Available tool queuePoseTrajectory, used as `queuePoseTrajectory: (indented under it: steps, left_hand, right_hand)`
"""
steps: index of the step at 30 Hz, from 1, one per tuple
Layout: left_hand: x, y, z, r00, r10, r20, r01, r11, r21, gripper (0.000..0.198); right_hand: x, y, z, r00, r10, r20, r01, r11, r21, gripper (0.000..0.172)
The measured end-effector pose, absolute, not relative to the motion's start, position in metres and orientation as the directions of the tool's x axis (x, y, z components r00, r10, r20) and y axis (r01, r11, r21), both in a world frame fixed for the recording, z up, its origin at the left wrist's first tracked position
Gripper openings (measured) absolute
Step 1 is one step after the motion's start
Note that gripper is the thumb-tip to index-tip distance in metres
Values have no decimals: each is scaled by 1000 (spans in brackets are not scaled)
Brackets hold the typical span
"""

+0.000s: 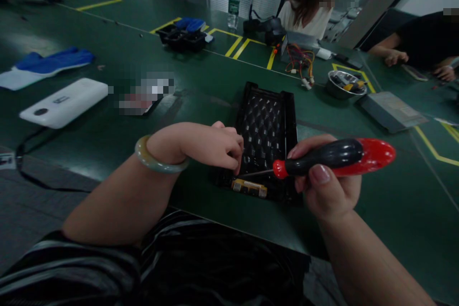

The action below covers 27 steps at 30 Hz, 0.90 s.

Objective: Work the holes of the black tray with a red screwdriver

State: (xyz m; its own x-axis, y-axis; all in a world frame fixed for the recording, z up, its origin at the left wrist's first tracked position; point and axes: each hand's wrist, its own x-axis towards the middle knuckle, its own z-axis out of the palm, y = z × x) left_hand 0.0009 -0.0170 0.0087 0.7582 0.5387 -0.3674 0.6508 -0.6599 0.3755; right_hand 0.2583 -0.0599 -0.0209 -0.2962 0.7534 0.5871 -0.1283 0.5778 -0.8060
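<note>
My right hand is closed round the handle of a red and black screwdriver, whose thin shaft points left. Its tip reaches the near left corner of a black plastic casing with a quilted-looking inner face. Close to that tip, a small yellowish circuit board sits along the casing's near edge. My left hand, with a pale bangle on its wrist, leans over the casing's left side. Its fingers are curled and pressed together near the screwdriver tip; what they hold, if anything, is hidden.
On the green table lie a white power bank-like device, blue gloves and a black tray. Farther right are bundled wires, a metal bowl and a grey flat box. A bottle and two people are beyond.
</note>
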Motion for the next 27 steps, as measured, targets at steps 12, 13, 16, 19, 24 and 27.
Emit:
queuePoseTrajectory:
  steps: [12, 13, 16, 19, 24, 27]
  left_hand:
    - [1, -17, 8, 775, 533, -338, 631, -673, 386, 27]
    - [1, -17, 8, 778, 531, -337, 628, -674, 388, 27]
    - [1, -17, 9, 783, 528, -329, 622, -678, 391, 26]
    - [1, -17, 8, 786, 525, -327, 618, -684, 387, 25]
    - [1, -17, 6, 789, 525, -317, 614, -692, 381, 25]
    - [1, -17, 6, 787, 526, -323, 616, -691, 378, 27]
  right_hand:
    - [259, -61, -8, -349, 691, 633, 17, 680, -733, 16]
    - [258, -61, -4, -360, 673, 646, 38, 703, -711, 16]
    - [255, -58, 1, -367, 645, 671, 14, 725, -689, 20]
    - [250, -58, 0, -343, 672, 656, -79, 675, -733, 32]
    - [247, -59, 0, -367, 627, 687, -110, 704, -701, 45]
    - [247, -59, 1, -392, 615, 684, -147, 692, -707, 45]
